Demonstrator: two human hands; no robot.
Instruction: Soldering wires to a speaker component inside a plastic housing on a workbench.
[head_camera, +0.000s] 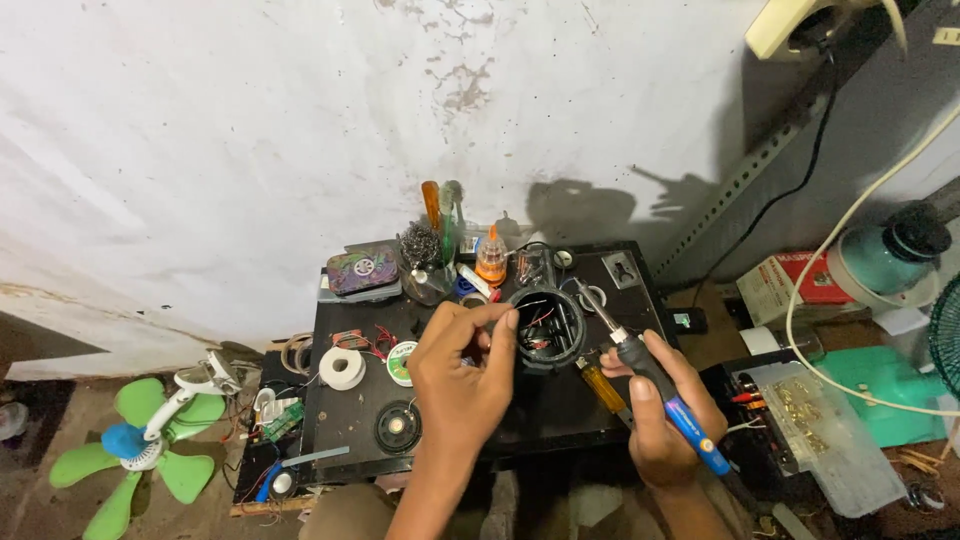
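Note:
My left hand pinches the near rim of a round black housing with red and black wires inside, held over a small black table. My right hand grips a soldering iron with a black and blue handle; its metal tip points up-left to the housing's right rim. A screwdriver with a yellow handle lies under the iron, beside my right fingers.
On the table lie a white tape roll, a solder spool, a small round speaker, a wire-wool tip cleaner and small bottles. A green fan lies on the floor at left. A clear parts box sits right.

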